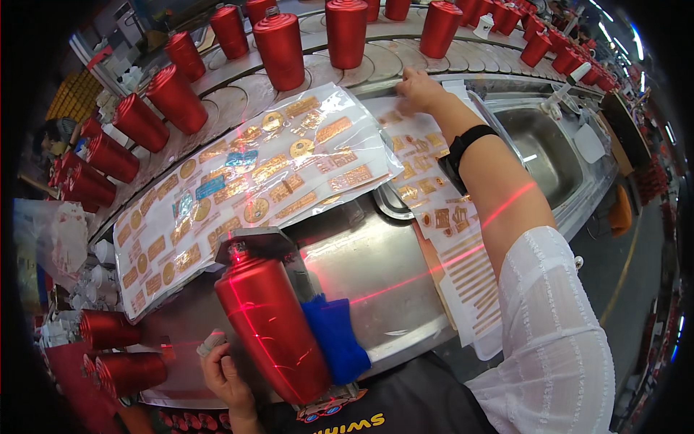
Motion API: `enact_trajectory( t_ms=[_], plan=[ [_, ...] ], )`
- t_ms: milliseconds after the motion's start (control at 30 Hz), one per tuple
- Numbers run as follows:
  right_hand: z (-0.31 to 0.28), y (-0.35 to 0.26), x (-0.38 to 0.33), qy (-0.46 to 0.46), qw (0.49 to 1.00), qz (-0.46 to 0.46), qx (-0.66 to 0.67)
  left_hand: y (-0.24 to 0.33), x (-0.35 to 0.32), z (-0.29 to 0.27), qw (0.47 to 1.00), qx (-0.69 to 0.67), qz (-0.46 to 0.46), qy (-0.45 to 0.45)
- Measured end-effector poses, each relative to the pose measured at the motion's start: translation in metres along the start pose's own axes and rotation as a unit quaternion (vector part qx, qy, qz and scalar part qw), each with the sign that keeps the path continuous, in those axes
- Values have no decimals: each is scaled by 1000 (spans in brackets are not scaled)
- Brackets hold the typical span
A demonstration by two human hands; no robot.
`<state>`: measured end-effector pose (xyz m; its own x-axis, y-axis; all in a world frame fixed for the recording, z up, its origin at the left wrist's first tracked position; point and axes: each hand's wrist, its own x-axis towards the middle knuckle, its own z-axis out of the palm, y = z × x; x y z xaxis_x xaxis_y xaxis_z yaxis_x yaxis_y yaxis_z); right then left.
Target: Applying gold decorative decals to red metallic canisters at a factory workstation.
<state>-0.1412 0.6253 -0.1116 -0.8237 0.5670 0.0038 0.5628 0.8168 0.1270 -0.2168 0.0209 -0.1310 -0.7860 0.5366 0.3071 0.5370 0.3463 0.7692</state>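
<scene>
A red metallic bottle (pixel 271 325) lies tilted in front of me, its neck at a dark holder (pixel 260 243). Red laser lines cross its side. My left hand (pixel 228 377) is just left of the bottle, apart from it, with a grey cover on one stretched digit and the other fingers loosely bent; nothing shows in it. My right hand (pixel 421 90) reaches to the far end of a gold decal sheet (pixel 434 181), beside the conveyor. Its fingers are bent and partly blurred, so any held piece cannot be made out. A blue cloth (pixel 336 338) lies against the bottle's right side.
Red bottles (pixel 347 32) stand along a curved conveyor (pixel 318 64) behind the work surface. A large plastic-covered decal sheet (pixel 238 181) spreads across the left. At right is a metal sink (pixel 542 152). Two red bottles (pixel 130 372) lie at lower left.
</scene>
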Motion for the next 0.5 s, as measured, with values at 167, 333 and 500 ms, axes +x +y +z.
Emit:
enact_trajectory(
  t_ms=[167, 333, 500],
  plan=[
    [7, 7, 5, 28, 997, -68, -10, 0, 1, 2, 1000, -3, -9, -19],
    [-3, -20, -1, 55, 997, -59, 1, 5, 3, 2, 999, -13, -28, -30],
    [-6, -6, -2, 69, 994, -77, -39, 9, 6, 4, 999, -14, 23, -34]
  ],
)
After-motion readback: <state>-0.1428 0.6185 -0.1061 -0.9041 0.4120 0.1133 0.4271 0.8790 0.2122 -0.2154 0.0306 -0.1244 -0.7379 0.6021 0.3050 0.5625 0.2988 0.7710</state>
